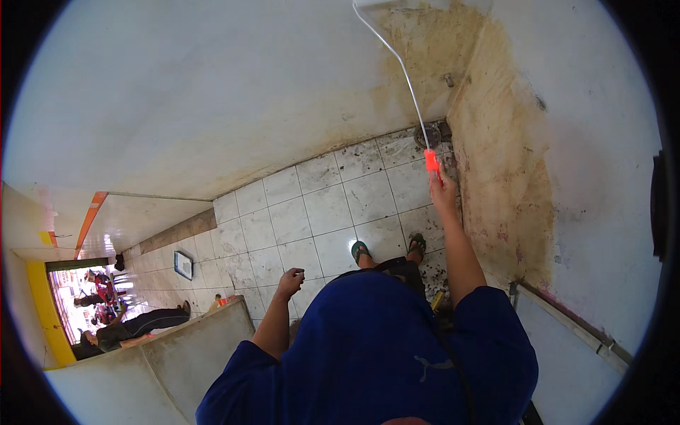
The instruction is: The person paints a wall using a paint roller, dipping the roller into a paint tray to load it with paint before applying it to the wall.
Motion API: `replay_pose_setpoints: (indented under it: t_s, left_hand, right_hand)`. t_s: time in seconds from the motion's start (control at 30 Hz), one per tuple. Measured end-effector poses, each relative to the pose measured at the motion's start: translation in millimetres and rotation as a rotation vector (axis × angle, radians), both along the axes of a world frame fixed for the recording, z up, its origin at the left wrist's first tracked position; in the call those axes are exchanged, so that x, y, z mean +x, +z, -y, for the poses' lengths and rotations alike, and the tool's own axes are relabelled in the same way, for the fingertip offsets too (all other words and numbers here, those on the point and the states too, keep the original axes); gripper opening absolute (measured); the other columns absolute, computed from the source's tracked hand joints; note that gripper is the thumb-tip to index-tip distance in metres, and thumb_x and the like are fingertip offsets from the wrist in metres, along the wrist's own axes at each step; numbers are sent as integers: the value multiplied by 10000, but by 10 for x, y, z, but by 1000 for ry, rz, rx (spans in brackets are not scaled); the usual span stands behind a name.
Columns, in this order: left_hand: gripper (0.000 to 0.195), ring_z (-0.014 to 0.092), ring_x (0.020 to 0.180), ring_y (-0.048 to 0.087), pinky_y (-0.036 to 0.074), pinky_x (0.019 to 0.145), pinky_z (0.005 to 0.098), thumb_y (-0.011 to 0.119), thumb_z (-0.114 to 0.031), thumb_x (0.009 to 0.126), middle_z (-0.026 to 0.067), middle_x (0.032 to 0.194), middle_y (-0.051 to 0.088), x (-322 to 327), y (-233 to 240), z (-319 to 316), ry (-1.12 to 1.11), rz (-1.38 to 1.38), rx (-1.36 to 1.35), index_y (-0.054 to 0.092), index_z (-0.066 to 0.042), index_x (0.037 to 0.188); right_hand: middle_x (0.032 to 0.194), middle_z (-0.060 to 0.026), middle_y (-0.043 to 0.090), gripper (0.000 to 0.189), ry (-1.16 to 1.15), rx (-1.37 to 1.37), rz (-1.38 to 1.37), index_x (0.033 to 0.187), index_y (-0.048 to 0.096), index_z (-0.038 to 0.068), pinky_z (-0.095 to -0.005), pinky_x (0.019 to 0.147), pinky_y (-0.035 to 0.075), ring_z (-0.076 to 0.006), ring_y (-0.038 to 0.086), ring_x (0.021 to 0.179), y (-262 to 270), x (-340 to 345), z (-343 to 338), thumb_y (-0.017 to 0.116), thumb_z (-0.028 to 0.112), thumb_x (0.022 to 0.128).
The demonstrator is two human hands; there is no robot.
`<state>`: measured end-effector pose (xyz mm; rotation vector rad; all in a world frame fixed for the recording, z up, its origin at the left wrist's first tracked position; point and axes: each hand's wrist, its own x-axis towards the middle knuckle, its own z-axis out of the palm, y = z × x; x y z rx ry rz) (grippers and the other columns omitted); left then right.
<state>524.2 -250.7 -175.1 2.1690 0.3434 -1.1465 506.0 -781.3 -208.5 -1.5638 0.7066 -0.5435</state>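
Note:
My right hand (442, 190) grips the orange-red handle (432, 161) of a paint roller, arm stretched forward beside the right wall. Its bent metal rod (406, 74) runs up to the top of the picture, against the wall ahead. The roller head is hardly visible at the upper edge. That wall bears a yellow-brown stained patch (425, 48) near the corner, and the right wall has a similar stain (504, 175). My left hand (291, 281) hangs low over the tiled floor (324, 207), fingers curled, with nothing visible in it.
A blue-rimmed tray (184, 265) with white inside lies on the floor to the left. Beyond a low partition wall (196, 340), another person (133, 326) stands near a bright doorway with motorcycles (101, 292). A round drain cover (427, 136) sits in the corner. Dark debris (435, 268) litters the tiles.

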Motion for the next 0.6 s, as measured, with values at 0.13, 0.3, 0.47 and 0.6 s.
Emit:
replay_pose_setpoints:
  t_s: [0.13,0.3,0.47,0.6]
  left_hand:
    - [323,165,786,605,519,627,311,542,-228,868,89,903,635,2,17,-20,-40,12,2,588,-39,1127]
    - [311,143,670,609,511,539,291,582,-244,838,76,796,644,-128,-76,-223,8,8,50,621,-11,1040]
    - [289,138,688,604,508,550,283,572,-236,847,69,812,641,-157,-41,-176,11,-29,60,618,-17,1030]
    - [278,136,692,601,502,547,277,564,-229,859,66,811,639,-161,-21,-139,36,12,18,618,-24,1039]
  right_hand:
    - [594,59,452,300,26,223,17,1177,578,76,-200,380,308,-28,386,438,-65,-125,-162,545,257,940]
    - [626,46,444,416,96,261,48,1305,497,63,-208,418,328,-34,396,491,559,127,-109,546,256,940]
    - [602,37,449,382,119,385,105,1305,497,123,-209,365,333,-43,405,440,525,258,-100,518,262,950]
    - [614,45,454,425,95,295,19,1327,484,116,-205,412,347,-36,412,480,220,96,-179,549,266,934]
